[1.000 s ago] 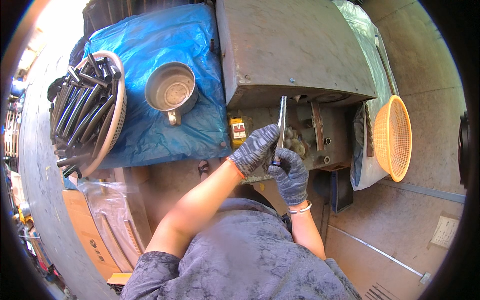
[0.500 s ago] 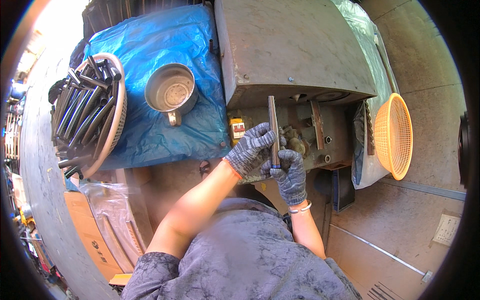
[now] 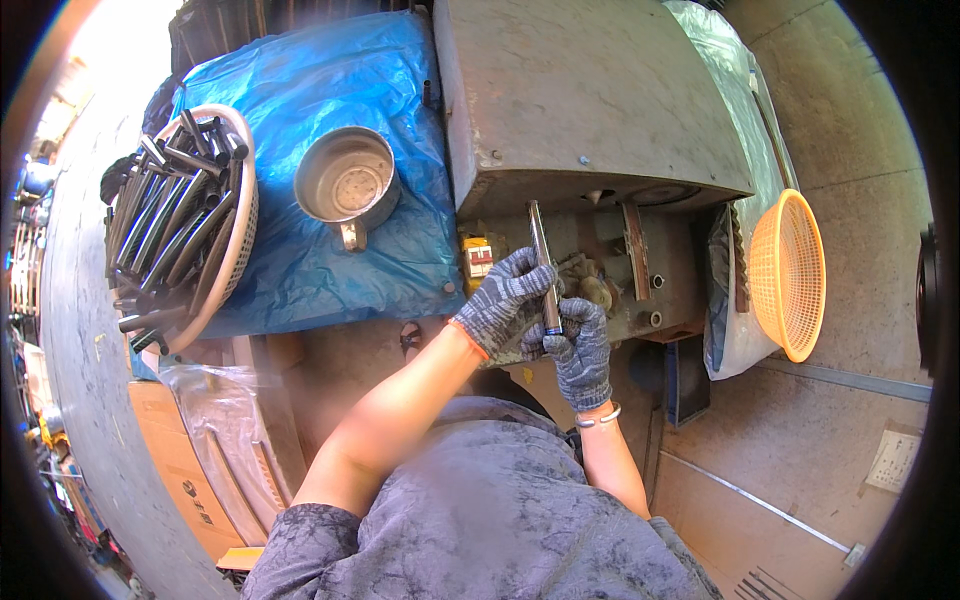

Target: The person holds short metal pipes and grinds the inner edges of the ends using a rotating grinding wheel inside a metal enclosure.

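Between my gloved hands is a shiny dark metal tube (image 3: 541,236), its far end pointing away from me toward the grey metal machine (image 3: 590,90). My left hand (image 3: 507,293), in a grey knit glove, closes its fingers on the tube's middle. Lower down, my right hand (image 3: 579,350), gloved the same way, grips the near end, where a bluish band shows. Just beyond the hands, under the machine's overhang, lie a greyish lumpy bundle (image 3: 594,288) and an upright rusty metal bar (image 3: 635,250). A yellow switch box (image 3: 480,258) is beside my left hand.
A pale basket (image 3: 243,225) full of dark tubes stands at the left. Next to it, a metal mug (image 3: 345,180) rests on a blue plastic sheet (image 3: 285,285). An orange basket (image 3: 789,275) is at the right. Cardboard (image 3: 185,465) lies low on the left.
The tube has tilted, its far end swinging left and slightly nearer to me. Both hands keep their hold on it and have barely shifted.
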Motion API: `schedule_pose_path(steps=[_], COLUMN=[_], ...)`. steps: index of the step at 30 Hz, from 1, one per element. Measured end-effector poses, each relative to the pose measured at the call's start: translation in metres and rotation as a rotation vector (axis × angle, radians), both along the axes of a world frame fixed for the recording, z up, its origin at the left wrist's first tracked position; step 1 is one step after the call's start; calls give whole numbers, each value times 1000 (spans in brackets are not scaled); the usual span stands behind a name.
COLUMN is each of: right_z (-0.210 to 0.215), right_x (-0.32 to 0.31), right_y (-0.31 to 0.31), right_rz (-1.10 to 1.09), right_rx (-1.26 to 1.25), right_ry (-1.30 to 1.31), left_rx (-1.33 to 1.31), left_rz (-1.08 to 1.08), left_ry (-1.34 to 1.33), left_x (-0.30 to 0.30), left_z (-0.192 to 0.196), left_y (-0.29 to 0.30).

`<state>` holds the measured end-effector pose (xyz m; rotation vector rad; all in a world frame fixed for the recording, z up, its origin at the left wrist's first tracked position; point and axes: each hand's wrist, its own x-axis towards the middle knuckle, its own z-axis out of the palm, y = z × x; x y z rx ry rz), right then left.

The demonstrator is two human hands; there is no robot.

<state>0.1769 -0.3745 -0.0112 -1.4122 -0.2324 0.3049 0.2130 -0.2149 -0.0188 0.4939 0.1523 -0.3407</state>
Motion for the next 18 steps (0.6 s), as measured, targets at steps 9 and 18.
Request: schedule_pose_path(steps=[9,18], right_z=[8,9], right_x=[-1,-4], right_y=[7,9], right_rz=[8,-39], right_rx=[-29,-291], right_ry=[-27,-225], left_rx=[-37,192], left_rz=[33,88], left_ry=[-11,-162], left_x=[-2,2], left_z=[3,7], left_y=[8,20])
